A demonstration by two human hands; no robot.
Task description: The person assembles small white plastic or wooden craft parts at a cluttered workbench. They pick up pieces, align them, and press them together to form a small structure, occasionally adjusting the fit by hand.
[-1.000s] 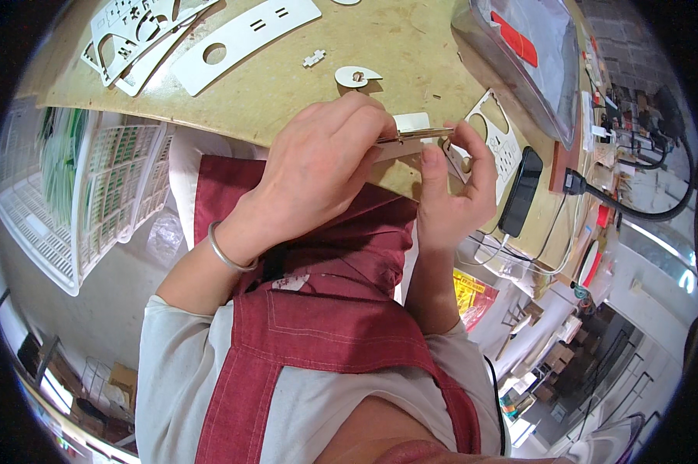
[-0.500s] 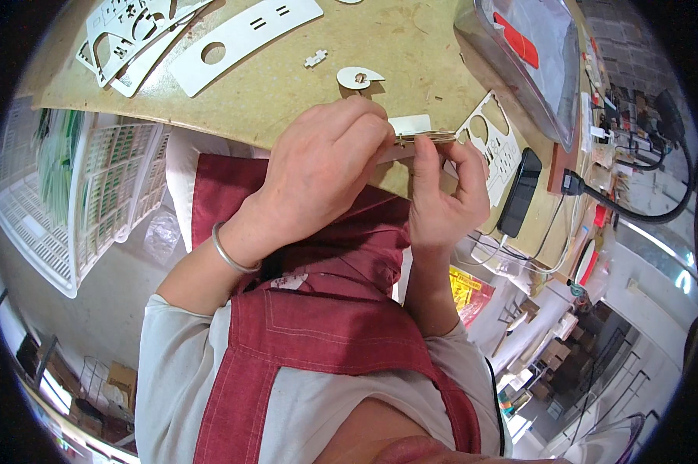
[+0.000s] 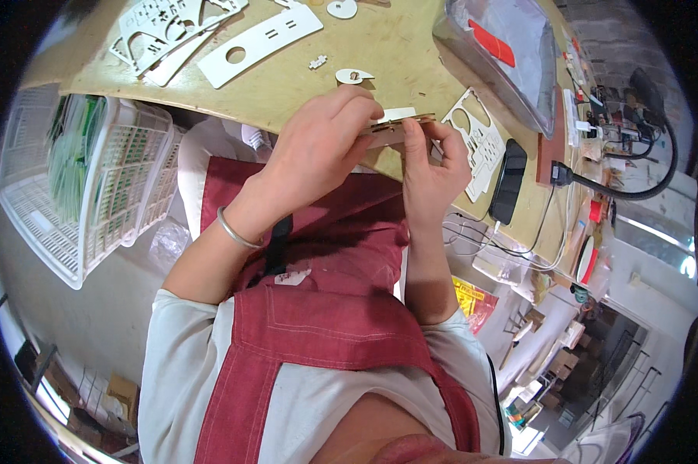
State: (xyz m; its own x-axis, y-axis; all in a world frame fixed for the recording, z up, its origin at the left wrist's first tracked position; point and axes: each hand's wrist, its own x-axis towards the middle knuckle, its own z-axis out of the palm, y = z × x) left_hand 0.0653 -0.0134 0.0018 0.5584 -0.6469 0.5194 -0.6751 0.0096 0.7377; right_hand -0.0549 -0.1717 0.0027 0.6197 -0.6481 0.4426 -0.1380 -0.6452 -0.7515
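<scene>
Both your hands are raised over the near edge of the yellowish, worn surface [image 3: 399, 42], working on one thin, flat, pale piece with a brown edge [image 3: 401, 121], seen nearly edge-on between them. Your left hand [image 3: 323, 138], back toward the camera, has its grip clamped on the piece's left end; the fingertips are partly hidden by the hand itself. Your right hand [image 3: 435, 161] has its grip clamped on the right end, thumb on the near side, bent fingers behind. A white patch shows just beyond the piece; you cannot tell from this view whether it is joined to it. Laid out past your left hand: a white teardrop-shaped piece with a small cut-out [image 3: 354, 76], nearest; a small white notched piece [image 3: 318, 62], farther off to its left; a long white panel with a round hole and slots [image 3: 275, 42]; and, at the far left, overlapping white cut-out sheets [image 3: 171, 35]. Near your right hand lies a white perforated sheet with a large round opening [image 3: 484, 147], with a black phone [image 3: 508, 185] just beside it, a white cable at its lower end. Beyond these stands a clear plastic tray [image 3: 445, 35] with a flat red piece [image 3: 491, 42]. Below the surface, to your left, is a white lattice-sided plastic basket [image 3: 46, 241].
</scene>
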